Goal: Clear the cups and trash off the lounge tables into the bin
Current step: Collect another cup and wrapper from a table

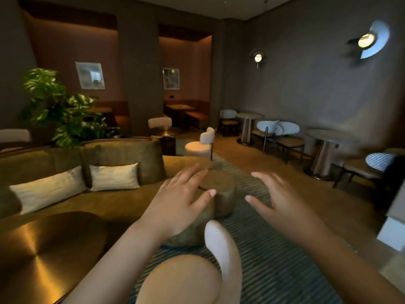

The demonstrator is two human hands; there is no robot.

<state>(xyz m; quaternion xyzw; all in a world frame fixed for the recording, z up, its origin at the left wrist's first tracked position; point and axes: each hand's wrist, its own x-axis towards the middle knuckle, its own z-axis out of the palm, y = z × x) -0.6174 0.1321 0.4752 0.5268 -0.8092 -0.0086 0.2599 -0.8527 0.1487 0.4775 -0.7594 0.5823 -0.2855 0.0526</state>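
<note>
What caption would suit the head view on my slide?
Left hand and right hand, open and empty, held out above a striped rug in a dim lounge with a sofa and round tables.

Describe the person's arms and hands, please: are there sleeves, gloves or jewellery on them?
Nothing is worn. The left hand and right hand have no gloves and no visible rings. The left forearm and right forearm show no sleeve, watch or bracelet as far as the frame reaches.

Olive sofa — white cushions, brass-gold table, blue-striped rug
</note>
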